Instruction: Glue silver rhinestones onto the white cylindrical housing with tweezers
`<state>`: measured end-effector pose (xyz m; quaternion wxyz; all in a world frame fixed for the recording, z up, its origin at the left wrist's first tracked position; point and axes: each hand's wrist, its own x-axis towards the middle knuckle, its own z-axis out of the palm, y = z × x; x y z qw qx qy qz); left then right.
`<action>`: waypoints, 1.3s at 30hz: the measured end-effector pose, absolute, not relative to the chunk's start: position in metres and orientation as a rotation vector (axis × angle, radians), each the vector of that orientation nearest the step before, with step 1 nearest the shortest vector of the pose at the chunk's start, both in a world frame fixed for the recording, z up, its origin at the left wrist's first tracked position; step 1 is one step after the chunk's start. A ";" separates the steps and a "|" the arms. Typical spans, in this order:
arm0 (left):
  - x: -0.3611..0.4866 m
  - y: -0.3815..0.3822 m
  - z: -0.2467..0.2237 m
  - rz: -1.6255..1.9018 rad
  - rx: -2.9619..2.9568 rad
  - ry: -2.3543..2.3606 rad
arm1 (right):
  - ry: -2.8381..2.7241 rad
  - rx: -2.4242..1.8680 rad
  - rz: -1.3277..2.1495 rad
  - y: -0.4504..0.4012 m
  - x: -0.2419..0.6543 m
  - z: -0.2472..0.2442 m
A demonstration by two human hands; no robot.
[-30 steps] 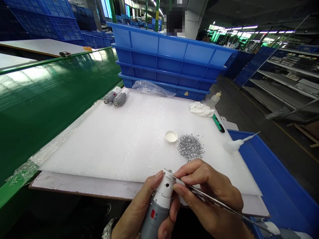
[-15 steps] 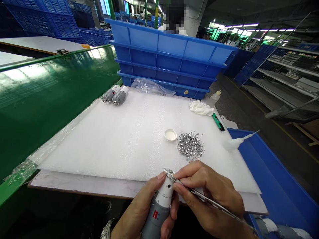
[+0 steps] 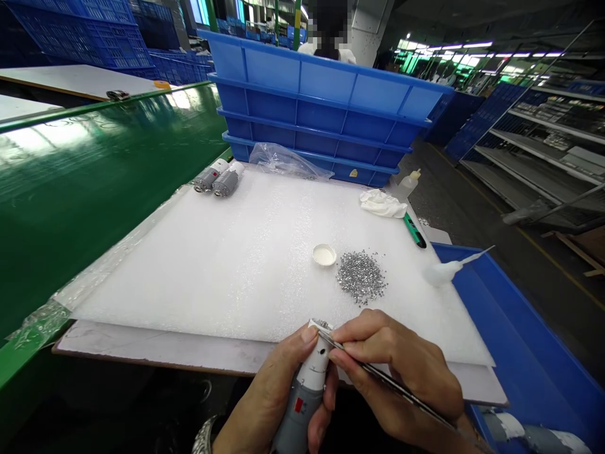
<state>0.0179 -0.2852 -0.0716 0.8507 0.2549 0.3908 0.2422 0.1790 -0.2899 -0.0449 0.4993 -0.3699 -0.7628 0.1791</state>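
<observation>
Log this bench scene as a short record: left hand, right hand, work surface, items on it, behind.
left hand: grips a grey motor with a white upper end
right hand: holds steel tweezers, tips at the motor's top
work surface: white foam sheet
items on it: silver granule pile, shallow white cap, two spare motors at the far edge
behind: stacked blue plastic crates
</observation>
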 end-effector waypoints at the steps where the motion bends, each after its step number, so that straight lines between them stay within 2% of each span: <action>1: 0.018 -0.285 -0.072 0.505 0.541 0.817 | -1.849 -0.882 0.443 -0.289 0.180 -0.045; 20: 0.022 -0.291 -0.075 0.606 0.543 0.833 | -1.897 -0.870 0.509 -0.283 0.183 -0.041; 27: 0.013 -0.287 -0.088 0.612 0.220 0.454 | -1.730 -0.962 0.555 -0.291 0.188 -0.040; 32: 0.011 -0.284 -0.084 0.630 0.176 0.315 | -1.520 -1.164 0.629 -0.297 0.201 -0.054; 39: 0.014 -0.284 -0.085 0.655 0.124 0.199 | -1.433 -1.325 0.532 -0.294 0.216 -0.077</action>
